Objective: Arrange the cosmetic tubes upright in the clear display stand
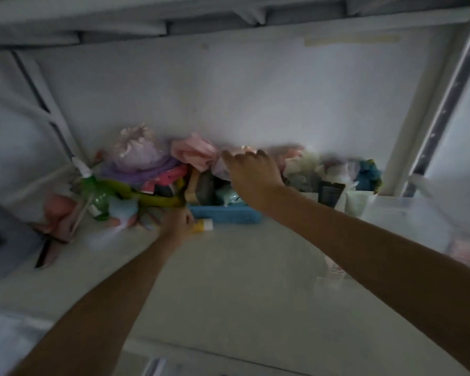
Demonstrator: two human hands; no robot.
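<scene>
On the pale shelf [228,267], a yellow tube [203,224] lies sideways, cap rightward, in the closing left hand [178,222]; the right hand [251,172], loosely open, reaches farther back.

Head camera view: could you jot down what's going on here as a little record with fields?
place: pale shelf against a wall
left hand: on a yellow tube lying flat
right hand: over the blue basket, grip unclear
clutter: green spray bottle, pink cloth
upright: dark tube at right
picture: blurred
</scene>
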